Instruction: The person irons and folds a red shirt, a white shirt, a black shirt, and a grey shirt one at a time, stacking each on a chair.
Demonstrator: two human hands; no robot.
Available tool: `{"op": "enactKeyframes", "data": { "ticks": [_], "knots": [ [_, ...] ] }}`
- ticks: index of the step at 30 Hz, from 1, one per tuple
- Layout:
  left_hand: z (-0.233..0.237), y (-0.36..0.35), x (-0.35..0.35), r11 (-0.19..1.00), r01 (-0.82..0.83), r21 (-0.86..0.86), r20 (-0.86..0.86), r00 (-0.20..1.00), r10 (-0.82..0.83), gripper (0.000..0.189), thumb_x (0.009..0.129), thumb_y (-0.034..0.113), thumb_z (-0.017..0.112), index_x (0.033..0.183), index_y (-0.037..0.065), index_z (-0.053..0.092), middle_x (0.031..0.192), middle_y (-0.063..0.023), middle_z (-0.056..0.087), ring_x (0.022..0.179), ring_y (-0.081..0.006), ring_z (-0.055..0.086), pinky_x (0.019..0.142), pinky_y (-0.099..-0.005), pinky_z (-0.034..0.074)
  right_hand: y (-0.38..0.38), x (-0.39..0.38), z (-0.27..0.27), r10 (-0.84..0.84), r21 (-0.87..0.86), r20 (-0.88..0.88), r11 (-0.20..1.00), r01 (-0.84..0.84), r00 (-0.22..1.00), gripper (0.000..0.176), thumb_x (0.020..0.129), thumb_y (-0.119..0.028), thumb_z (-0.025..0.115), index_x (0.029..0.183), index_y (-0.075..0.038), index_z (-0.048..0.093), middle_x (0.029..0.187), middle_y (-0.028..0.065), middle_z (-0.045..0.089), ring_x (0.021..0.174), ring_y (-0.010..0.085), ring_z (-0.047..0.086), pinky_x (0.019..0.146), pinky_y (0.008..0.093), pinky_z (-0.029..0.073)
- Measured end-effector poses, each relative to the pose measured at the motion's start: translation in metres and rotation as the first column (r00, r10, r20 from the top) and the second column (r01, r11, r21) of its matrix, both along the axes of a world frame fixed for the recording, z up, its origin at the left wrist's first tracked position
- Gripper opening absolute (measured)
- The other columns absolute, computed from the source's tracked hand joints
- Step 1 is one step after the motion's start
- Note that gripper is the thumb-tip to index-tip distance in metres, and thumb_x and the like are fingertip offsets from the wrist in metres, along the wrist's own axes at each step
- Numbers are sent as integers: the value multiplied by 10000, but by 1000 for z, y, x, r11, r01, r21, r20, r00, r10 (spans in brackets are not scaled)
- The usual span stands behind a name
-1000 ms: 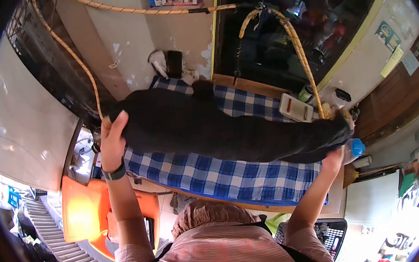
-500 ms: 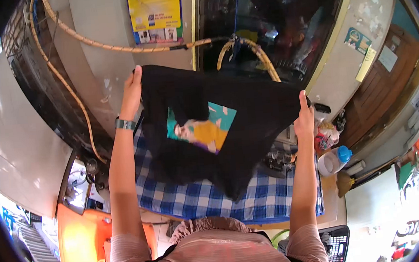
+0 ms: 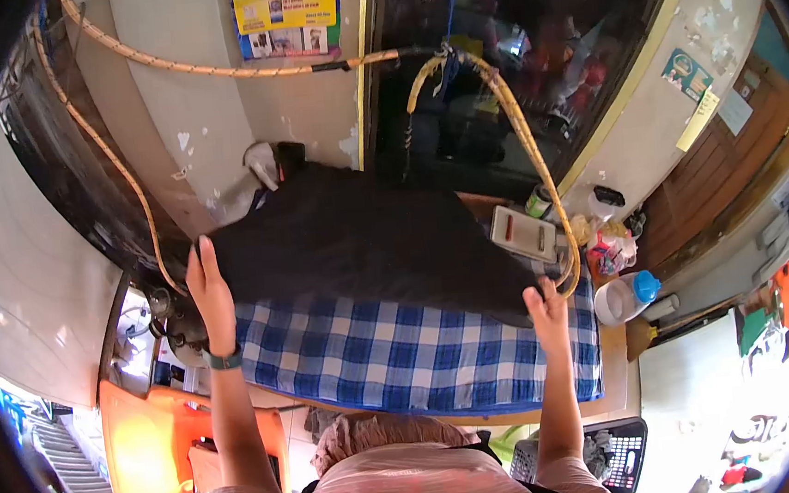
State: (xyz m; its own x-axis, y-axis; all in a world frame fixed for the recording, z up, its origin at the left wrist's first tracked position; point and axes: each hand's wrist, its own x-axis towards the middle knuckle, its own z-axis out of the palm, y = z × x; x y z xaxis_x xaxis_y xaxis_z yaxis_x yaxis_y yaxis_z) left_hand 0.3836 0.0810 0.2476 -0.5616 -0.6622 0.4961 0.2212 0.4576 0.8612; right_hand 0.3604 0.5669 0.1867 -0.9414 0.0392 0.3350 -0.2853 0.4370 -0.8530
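Observation:
A black T-shirt (image 3: 357, 240) lies stretched out sideways over a blue-and-white checked cloth (image 3: 376, 359) on the table, its printed picture out of sight. At the shirt's left end, my left hand (image 3: 211, 293) is closed on the edge, thumb pointing up, with a dark watch band on the wrist. My right hand (image 3: 548, 313) grips the right corner, lower and nearer to me. The fingers behind the fabric are partly hidden.
A white-and-dark object (image 3: 261, 164) stands behind the shirt. A wrapped cable (image 3: 537, 170) hangs down near my right hand. To the right are a pale tray (image 3: 523, 234) and a blue-lidded container (image 3: 630, 297). An orange chair (image 3: 146, 442) and a black basket (image 3: 629, 460) flank me.
The T-shirt has come down from in front of me onto the checked cloth, and its print is no longer visible. Both hands have lowered and moved, the left one outward.

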Motion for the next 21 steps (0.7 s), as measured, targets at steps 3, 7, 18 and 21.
{"op": "enactKeyframes", "data": {
  "ticks": [3,7,18,21],
  "knots": [
    [-80,-2,39,999,-23,47,217,976,12,444,1007,340,468,1079,-88,558,949,-168,618,846,-228,527,824,-312,421,6,32,-50,39,232,-62,973,-23,997,291,813,-213,733,838,28,571,875,131,558,815,280,502,765,365,408],
    [-214,-10,111,995,-96,-27,592,801,93,529,1002,372,458,1207,-112,518,1189,-286,576,1110,-386,544,961,-351,397,19,77,-135,26,305,94,951,-54,995,315,794,-261,748,722,-14,565,798,122,552,783,295,505,743,396,397],
    [-300,-20,165,985,36,170,678,721,-144,534,959,367,563,1226,-94,521,1171,-163,617,1068,-230,576,939,-332,453,23,109,-188,-150,702,135,712,12,979,256,834,-288,672,823,-36,627,926,153,539,884,361,499,781,475,410],
    [-281,-6,165,686,125,717,446,674,-589,504,939,336,601,1234,-66,528,1168,-127,625,1041,-214,585,910,-326,469,6,116,-185,-239,736,121,673,75,964,257,836,-246,660,1017,-72,603,980,157,510,901,352,484,778,472,411]
  ]
}}
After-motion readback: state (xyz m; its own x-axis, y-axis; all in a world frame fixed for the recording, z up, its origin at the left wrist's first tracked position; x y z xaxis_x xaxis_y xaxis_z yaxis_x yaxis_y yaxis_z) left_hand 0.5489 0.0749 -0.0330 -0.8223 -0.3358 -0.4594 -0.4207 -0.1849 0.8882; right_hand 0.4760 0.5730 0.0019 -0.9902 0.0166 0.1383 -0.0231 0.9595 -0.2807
